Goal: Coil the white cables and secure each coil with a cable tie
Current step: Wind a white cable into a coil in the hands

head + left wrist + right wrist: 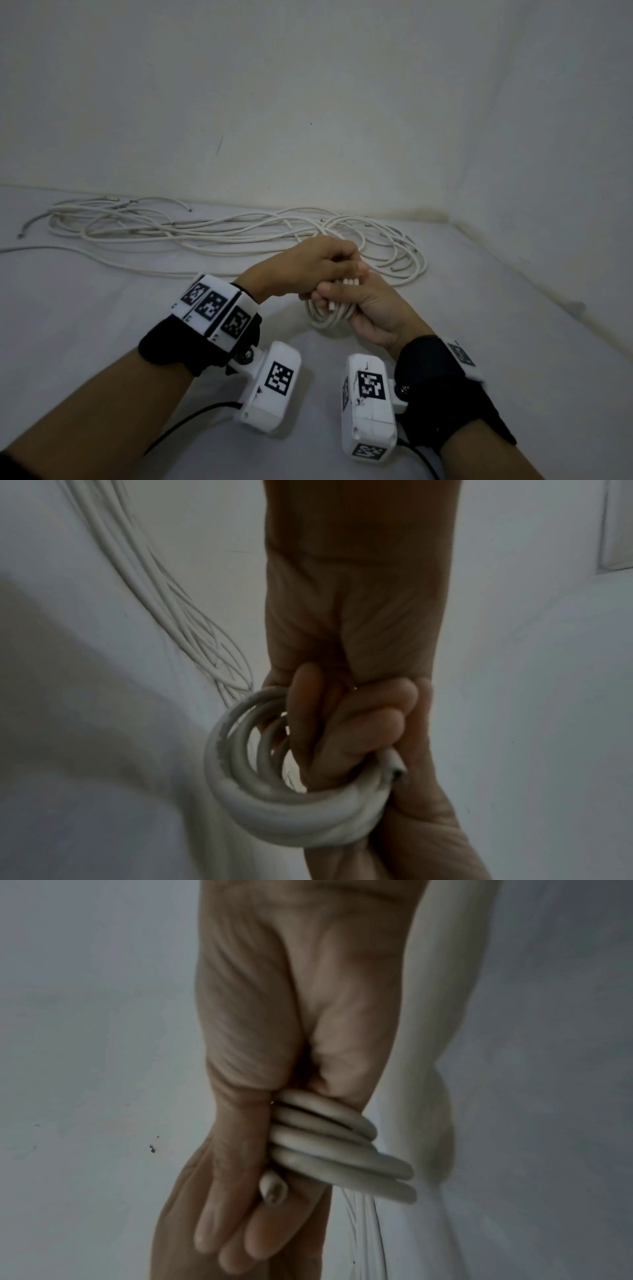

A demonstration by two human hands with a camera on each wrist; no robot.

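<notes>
From the head camera, both hands meet over the pale floor in front of the person. The right hand curls around a small coil of white cable, several turns stacked side by side, while the left hand closes over the coil's top, probably to stop the stiff loops from springing apart. Beyond them the loose white cables sprawl along the foot of the wall, well apart from the coil. Bare floor lies on the near side and to the right, so there is room to swing the coil; the wall corner at right closes that side off. No cable tie shows.

The left wrist camera shows the left hand's fingers wrapped through the coil, its cut end poking out past them.

The right wrist camera shows four or five turns pressed under the right thumb, with straighter fingers reaching beneath.
</notes>
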